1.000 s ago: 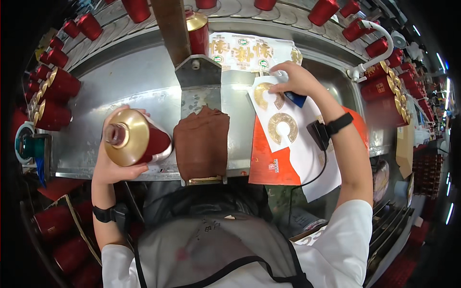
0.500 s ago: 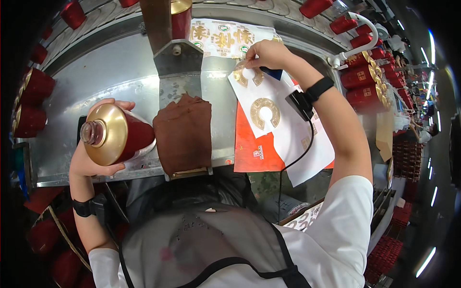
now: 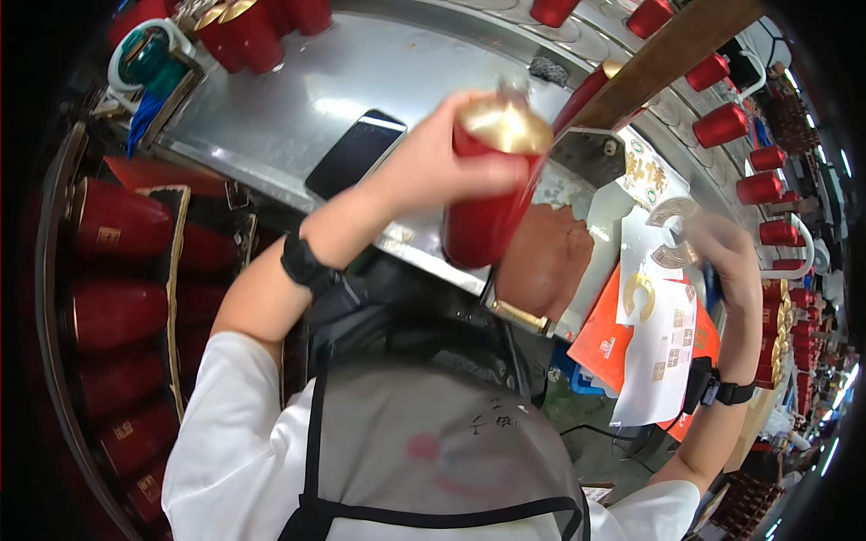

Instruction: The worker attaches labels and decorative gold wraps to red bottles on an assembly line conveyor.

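Note:
A red bottle (image 3: 487,203) with a gold shoulder and clear glass neck is in my left hand (image 3: 442,162), fingers wrapped round its upper part. It is tilted and slightly blurred, raised beside a brown cloth-covered rest (image 3: 546,261). My right hand (image 3: 726,257) is smeared by motion at the right, over a white label sheet (image 3: 663,338). Gold arc-shaped labels (image 3: 640,298) show on the sheet and close to the right fingertips; whether the fingers pinch one cannot be made out. Under the sheet lies an orange-red sheet (image 3: 600,347).
A black phone (image 3: 356,153) lies on the metal bench (image 3: 271,117). Red bottles (image 3: 248,36) stand at the bench's far left; others (image 3: 722,126) line a conveyor at the back right. A brown upright bar (image 3: 667,63) rises behind the rest. Red containers (image 3: 122,316) fill a rack at left.
My view has turned to the left. The left hand has brought the bottle up and right, close to the cloth-covered rest. My right hand has shifted toward the sheet's right side and is blurred.

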Demonstrator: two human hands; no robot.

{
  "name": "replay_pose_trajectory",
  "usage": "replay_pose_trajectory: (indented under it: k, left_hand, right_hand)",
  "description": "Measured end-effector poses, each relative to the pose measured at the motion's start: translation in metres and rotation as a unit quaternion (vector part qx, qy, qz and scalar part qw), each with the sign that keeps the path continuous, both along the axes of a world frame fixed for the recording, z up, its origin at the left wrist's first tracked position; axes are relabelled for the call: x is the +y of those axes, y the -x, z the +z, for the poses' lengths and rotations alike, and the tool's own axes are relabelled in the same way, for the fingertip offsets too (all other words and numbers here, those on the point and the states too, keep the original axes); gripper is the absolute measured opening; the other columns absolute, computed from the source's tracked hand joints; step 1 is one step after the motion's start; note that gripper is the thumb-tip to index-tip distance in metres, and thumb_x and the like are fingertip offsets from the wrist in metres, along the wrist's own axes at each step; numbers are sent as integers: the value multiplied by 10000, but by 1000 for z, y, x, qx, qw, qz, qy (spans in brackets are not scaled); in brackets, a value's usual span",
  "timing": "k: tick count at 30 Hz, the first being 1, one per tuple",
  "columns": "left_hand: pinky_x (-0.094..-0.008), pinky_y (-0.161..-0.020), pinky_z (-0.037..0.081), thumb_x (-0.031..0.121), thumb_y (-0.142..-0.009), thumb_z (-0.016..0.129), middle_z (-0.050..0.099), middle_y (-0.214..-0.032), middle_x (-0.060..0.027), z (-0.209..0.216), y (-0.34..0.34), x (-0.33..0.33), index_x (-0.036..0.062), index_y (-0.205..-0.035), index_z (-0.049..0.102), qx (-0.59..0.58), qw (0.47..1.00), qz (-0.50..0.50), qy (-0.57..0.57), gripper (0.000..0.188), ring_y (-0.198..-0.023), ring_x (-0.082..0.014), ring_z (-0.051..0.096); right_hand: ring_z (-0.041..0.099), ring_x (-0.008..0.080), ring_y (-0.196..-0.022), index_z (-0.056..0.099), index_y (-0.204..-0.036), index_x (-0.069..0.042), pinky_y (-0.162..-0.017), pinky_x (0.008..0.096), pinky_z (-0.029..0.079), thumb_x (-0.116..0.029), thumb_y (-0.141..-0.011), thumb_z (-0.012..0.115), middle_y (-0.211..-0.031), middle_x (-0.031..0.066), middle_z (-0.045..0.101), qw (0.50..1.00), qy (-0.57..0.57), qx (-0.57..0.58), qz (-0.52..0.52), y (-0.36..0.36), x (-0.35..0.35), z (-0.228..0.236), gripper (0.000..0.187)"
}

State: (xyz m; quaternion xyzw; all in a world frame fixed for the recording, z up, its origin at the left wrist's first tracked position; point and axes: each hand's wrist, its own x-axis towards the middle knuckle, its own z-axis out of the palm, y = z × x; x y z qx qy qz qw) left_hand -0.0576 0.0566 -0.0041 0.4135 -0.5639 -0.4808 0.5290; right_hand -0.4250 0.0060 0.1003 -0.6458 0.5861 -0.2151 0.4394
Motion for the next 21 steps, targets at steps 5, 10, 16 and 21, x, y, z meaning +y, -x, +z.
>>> replay_pose_trajectory:
  k: [5, 10, 16, 21]
  left_hand:
    - [-366, -723, 614, 402, -933, 636, 709, -1009, -93, 14, -25, -36, 60, -1139, 609, 315, 920, -86, -216, 400, -877, -171, 702]
    - [-377, -732, 612, 405, -932, 636, 700, -1002, -80, 4, -38, -54, 80, -1126, 613, 369, 898, -69, -229, 379, -849, -186, 695]
    - [-354, -790, 604, 431, -942, 606, 694, -1005, -70, 8, -34, -50, 94, -1104, 616, 343, 913, -39, -217, 375, -888, -168, 690]
    - [-334, -815, 570, 456, -908, 650, 696, -1040, -82, 16, -26, -27, 70, -1150, 623, 156, 982, 11, -110, 456, -894, -159, 689]
  right_hand:
    - [504, -12, -480, 669, -1033, -17, -375, 148, 353, -160, -938, 658, -683, -47, 600, 994, -35, -76, -73, 14, 31, 5, 173]
    - [493, -5, -448, 671, -1017, -37, -344, 146, 348, -169, -940, 660, -665, -42, 607, 982, -20, -149, -112, 11, 55, -15, 152]
    - [486, 4, -446, 668, -1001, -45, -348, 151, 349, -167, -942, 659, -655, -30, 599, 969, -27, -199, -142, 11, 80, -31, 136]
    - [502, 18, -478, 668, -1026, -44, -364, 161, 349, -149, -942, 651, -668, -26, 589, 970, -26, -200, -135, -4, 88, -38, 136]
